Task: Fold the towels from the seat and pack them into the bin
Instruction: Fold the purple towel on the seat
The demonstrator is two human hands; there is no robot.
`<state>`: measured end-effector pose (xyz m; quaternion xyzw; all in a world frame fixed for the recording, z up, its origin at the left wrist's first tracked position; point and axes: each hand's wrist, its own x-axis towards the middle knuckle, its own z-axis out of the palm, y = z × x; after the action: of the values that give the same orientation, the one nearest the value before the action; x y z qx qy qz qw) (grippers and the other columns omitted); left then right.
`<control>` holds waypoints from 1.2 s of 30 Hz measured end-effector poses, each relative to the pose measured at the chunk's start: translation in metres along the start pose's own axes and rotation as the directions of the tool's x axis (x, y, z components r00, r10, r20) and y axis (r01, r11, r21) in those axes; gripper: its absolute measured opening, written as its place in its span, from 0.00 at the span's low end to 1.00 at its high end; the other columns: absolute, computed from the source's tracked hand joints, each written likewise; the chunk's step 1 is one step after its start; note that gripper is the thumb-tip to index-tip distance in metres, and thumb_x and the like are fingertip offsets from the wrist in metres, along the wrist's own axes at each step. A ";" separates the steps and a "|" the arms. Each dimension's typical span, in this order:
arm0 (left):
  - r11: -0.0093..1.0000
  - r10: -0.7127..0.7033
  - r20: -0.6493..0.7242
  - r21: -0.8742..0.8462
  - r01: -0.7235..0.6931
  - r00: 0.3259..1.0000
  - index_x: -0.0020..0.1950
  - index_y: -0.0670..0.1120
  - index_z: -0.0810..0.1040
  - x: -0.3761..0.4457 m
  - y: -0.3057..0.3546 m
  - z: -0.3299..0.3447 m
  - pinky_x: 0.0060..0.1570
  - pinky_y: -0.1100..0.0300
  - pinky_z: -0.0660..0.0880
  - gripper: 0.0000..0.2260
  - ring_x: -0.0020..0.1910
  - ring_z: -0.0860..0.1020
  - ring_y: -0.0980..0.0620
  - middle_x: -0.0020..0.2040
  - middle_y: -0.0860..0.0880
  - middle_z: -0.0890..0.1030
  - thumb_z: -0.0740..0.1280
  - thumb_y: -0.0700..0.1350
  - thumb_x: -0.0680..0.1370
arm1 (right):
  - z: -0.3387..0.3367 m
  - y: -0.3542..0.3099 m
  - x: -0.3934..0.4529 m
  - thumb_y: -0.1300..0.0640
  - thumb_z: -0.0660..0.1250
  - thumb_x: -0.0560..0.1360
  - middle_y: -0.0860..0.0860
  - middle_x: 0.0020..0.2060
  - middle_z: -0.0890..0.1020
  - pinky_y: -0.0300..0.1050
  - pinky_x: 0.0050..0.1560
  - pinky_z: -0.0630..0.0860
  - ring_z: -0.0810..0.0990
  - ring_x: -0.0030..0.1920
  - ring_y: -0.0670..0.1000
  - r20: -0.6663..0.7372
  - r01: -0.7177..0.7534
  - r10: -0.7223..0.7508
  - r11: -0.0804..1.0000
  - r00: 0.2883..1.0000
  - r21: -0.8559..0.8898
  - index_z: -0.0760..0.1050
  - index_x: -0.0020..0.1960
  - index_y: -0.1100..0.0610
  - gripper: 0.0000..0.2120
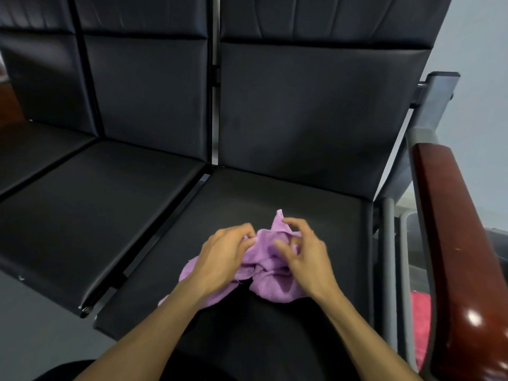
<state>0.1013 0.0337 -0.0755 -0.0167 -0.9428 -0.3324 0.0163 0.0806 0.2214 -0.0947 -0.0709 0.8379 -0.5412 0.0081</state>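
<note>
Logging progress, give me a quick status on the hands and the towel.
Left hand and right hand both gripping crumpled purple terry towel. Towel unfolded on black padded seat. Nothing obstructing.

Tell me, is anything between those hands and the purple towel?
No. Both the left hand and the right hand are already on the crumpled towel on the seat, fingers curled into its folds. No bin can be made out for certain, so that path cannot be judged.

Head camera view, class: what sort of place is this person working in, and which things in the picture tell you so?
Probably a waiting room or lobby. The black padded seats are joined in a row on one frame, with a polished wooden armrest at the end and a plain pale wall behind. A purple towel lies on one seat.
</note>
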 end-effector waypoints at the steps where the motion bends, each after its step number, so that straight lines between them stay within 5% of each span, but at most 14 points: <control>1: 0.997 0.069 0.015 -0.024 -0.069 0.998 0.43 0.52 0.74 -0.001 0.005 0.002 0.37 0.54 0.75 0.06 0.36 0.76 0.55 0.36 0.56 0.77 0.63 0.47 0.80 | 0.003 -0.002 -0.003 0.56 0.71 0.77 0.47 0.33 0.79 0.31 0.40 0.73 0.78 0.33 0.41 0.142 0.026 -0.030 0.999 0.989 0.028 0.76 0.60 0.45 0.14; 3: 0.995 0.096 0.024 -0.033 -0.095 0.995 0.42 0.53 0.74 -0.001 0.008 0.003 0.36 0.56 0.75 0.08 0.35 0.76 0.56 0.34 0.57 0.77 0.66 0.52 0.80 | 0.007 -0.005 -0.004 0.58 0.70 0.78 0.44 0.32 0.78 0.27 0.41 0.70 0.78 0.36 0.40 0.179 0.098 -0.090 0.994 0.980 -0.038 0.79 0.52 0.46 0.07; 5: 0.999 -0.008 0.052 -0.038 0.010 0.999 0.39 0.50 0.75 0.004 0.000 0.005 0.31 0.61 0.71 0.11 0.31 0.74 0.58 0.31 0.57 0.76 0.69 0.52 0.78 | 0.008 -0.002 -0.001 0.60 0.69 0.77 0.46 0.29 0.76 0.29 0.35 0.69 0.76 0.34 0.40 -0.015 0.062 -0.064 0.994 0.998 -0.090 0.77 0.38 0.48 0.11; 8: 0.995 -0.099 0.051 0.001 0.099 0.994 0.38 0.46 0.74 0.007 -0.012 0.007 0.33 0.63 0.68 0.08 0.36 0.73 0.55 0.36 0.55 0.75 0.67 0.43 0.78 | 0.002 0.004 0.003 0.61 0.68 0.76 0.53 0.30 0.79 0.31 0.33 0.71 0.76 0.31 0.42 -0.232 -0.092 0.099 0.995 0.968 0.042 0.76 0.37 0.53 0.09; 12: 0.977 -0.151 -0.146 -0.171 0.125 0.978 0.45 0.47 0.78 0.010 -0.004 -0.001 0.35 0.69 0.70 0.08 0.39 0.78 0.56 0.40 0.53 0.81 0.62 0.35 0.77 | 0.004 0.003 0.003 0.61 0.68 0.78 0.55 0.38 0.81 0.48 0.50 0.79 0.81 0.41 0.49 0.011 -0.228 0.249 0.870 0.968 0.438 0.76 0.53 0.51 0.07; 15: 0.915 -0.255 -0.175 -0.363 0.179 0.951 0.46 0.47 0.77 0.010 0.004 -0.004 0.34 0.71 0.71 0.06 0.36 0.79 0.59 0.37 0.51 0.84 0.65 0.36 0.77 | 0.008 -0.003 0.002 0.64 0.68 0.77 0.59 0.40 0.78 0.48 0.50 0.77 0.78 0.44 0.53 0.166 -0.215 0.144 0.782 0.976 0.585 0.74 0.53 0.58 0.07; 19: 0.871 -0.203 -0.090 -0.472 0.138 0.975 0.44 0.49 0.83 0.009 0.010 -0.002 0.40 0.60 0.78 0.05 0.41 0.83 0.54 0.39 0.52 0.85 0.70 0.40 0.78 | 0.013 -0.014 -0.001 0.70 0.59 0.80 0.57 0.48 0.86 0.44 0.55 0.79 0.84 0.51 0.51 0.292 -0.264 0.113 0.789 0.950 0.555 0.82 0.55 0.63 0.13; 21: 0.874 -0.186 -0.095 -0.471 0.121 0.978 0.43 0.49 0.84 0.009 0.010 -0.004 0.43 0.55 0.79 0.05 0.42 0.83 0.53 0.40 0.51 0.85 0.70 0.42 0.78 | 0.013 -0.016 -0.002 0.75 0.57 0.78 0.57 0.46 0.86 0.39 0.51 0.78 0.85 0.48 0.48 0.227 -0.176 0.063 0.832 0.972 0.526 0.82 0.55 0.63 0.17; 23: 0.877 -0.178 -0.073 -0.464 0.124 0.981 0.41 0.49 0.84 0.009 0.011 -0.006 0.42 0.53 0.79 0.06 0.40 0.82 0.54 0.39 0.51 0.85 0.71 0.42 0.77 | 0.011 -0.013 -0.003 0.74 0.63 0.76 0.50 0.46 0.85 0.35 0.50 0.76 0.83 0.47 0.44 0.096 0.029 -0.056 0.963 0.994 0.267 0.84 0.52 0.59 0.15; 25: 0.867 -0.147 -0.013 -0.483 0.122 0.989 0.40 0.48 0.83 0.006 0.015 -0.006 0.38 0.57 0.78 0.06 0.38 0.81 0.55 0.37 0.51 0.84 0.71 0.41 0.77 | 0.011 -0.009 -0.004 0.67 0.71 0.74 0.45 0.50 0.78 0.34 0.54 0.72 0.77 0.54 0.43 0.017 0.179 -0.178 0.982 0.984 -0.057 0.84 0.46 0.54 0.08; 28: 0.866 -0.085 0.028 -0.492 0.088 0.996 0.42 0.49 0.83 0.005 0.020 -0.006 0.37 0.60 0.76 0.04 0.37 0.80 0.55 0.37 0.49 0.84 0.73 0.41 0.76 | 0.012 -0.009 -0.005 0.62 0.73 0.73 0.43 0.59 0.73 0.32 0.63 0.67 0.69 0.63 0.39 0.062 0.304 -0.298 0.939 0.952 -0.160 0.81 0.41 0.51 0.07; 32: 0.988 -0.085 -0.179 -0.146 0.059 0.980 0.41 0.52 0.79 0.007 0.007 -0.001 0.38 0.57 0.77 0.12 0.38 0.78 0.56 0.38 0.53 0.80 0.68 0.34 0.72 | 0.013 -0.012 -0.005 0.69 0.70 0.73 0.46 0.41 0.80 0.32 0.46 0.72 0.78 0.44 0.44 -0.110 0.215 -0.217 0.976 0.970 -0.025 0.77 0.38 0.54 0.11; 34: 0.993 -0.077 -0.306 0.060 0.100 0.949 0.41 0.52 0.76 0.007 -0.001 -0.002 0.41 0.54 0.73 0.12 0.41 0.76 0.53 0.40 0.55 0.76 0.65 0.34 0.71 | 0.010 -0.013 -0.003 0.70 0.69 0.73 0.48 0.37 0.78 0.31 0.41 0.70 0.77 0.39 0.46 -0.263 0.200 -0.196 0.980 0.945 -0.009 0.75 0.37 0.55 0.12; 36: 0.983 -0.124 -0.394 0.080 0.168 0.911 0.43 0.52 0.75 0.007 -0.008 -0.007 0.43 0.53 0.71 0.15 0.44 0.74 0.52 0.44 0.56 0.74 0.63 0.31 0.70 | 0.006 -0.012 -0.001 0.70 0.69 0.74 0.48 0.38 0.76 0.31 0.40 0.70 0.76 0.40 0.44 -0.287 0.177 -0.180 0.984 0.941 -0.035 0.74 0.37 0.55 0.13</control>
<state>0.0941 0.0230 -0.0745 0.1209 -0.9367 -0.2761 0.1783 0.0837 0.2109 -0.0866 -0.0667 0.8226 -0.5404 -0.1638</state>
